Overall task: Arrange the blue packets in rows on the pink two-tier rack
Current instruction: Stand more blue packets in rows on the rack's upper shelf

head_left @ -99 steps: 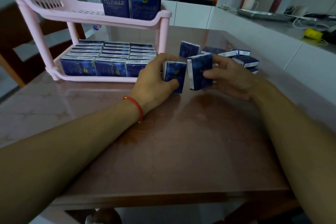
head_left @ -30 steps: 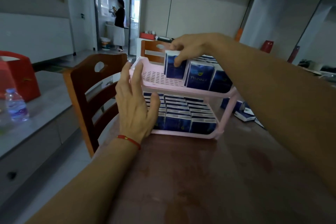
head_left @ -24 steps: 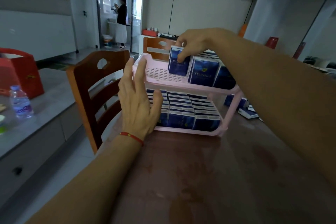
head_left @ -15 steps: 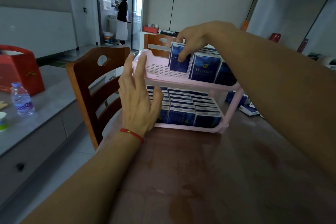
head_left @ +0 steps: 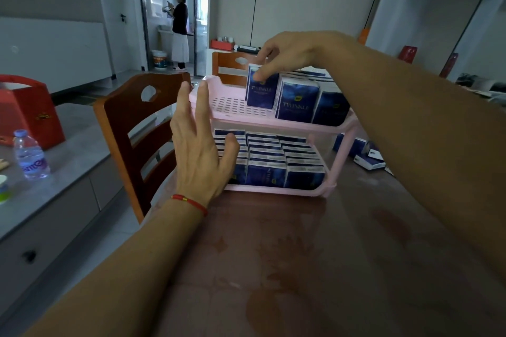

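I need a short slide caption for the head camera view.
Right hand stands a blue packet on the pink rack, left hand open beside it.

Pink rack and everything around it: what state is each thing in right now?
Pink rack: upright on the table; lower tier full, upper tier partly filled.
Blue packet: upright on the upper tier, pinched at its top.
Right hand: pinches that packet.
Left hand: fingers straight, at the rack's left end.
Loose packets: lying on the table.
Water bottle: upright, capped.
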{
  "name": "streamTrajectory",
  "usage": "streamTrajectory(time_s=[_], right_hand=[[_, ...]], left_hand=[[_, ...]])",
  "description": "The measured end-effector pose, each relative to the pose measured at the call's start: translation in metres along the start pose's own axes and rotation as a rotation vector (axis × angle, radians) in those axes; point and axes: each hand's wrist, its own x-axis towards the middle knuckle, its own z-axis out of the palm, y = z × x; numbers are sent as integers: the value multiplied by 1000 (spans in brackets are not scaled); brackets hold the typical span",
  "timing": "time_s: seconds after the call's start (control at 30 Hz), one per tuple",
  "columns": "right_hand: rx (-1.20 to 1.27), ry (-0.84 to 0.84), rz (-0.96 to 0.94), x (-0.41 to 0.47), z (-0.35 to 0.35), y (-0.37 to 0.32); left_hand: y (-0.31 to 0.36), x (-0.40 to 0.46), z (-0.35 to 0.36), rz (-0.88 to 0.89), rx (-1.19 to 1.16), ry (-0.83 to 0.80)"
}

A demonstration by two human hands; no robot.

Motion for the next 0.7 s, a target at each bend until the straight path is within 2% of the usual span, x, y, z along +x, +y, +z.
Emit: streamTrajectory(time_s=[0.1, 0.2, 0.33, 0.4, 0.5, 0.6, 0.7], right_hand=[[82, 144, -47, -21, -6, 13], [184, 382, -101, -55, -13, 43], [225, 668, -47, -118, -5, 102], [252, 675, 31, -149, 10, 138], [197, 557, 193, -190, 47, 195], [108, 507, 402, -221, 95, 250], [66, 603, 529, -239, 127, 289]], left_hand=[[-1, 0, -3, 0, -9, -14], [3, -3, -8, 21, 0, -13], [23, -9, -15, 164, 100, 45], [39, -16, -13, 289, 160, 56], [68, -33, -5, 420, 117, -43], [103, -49, 8, 560, 48, -277], [137, -65, 28, 689, 8, -525]])
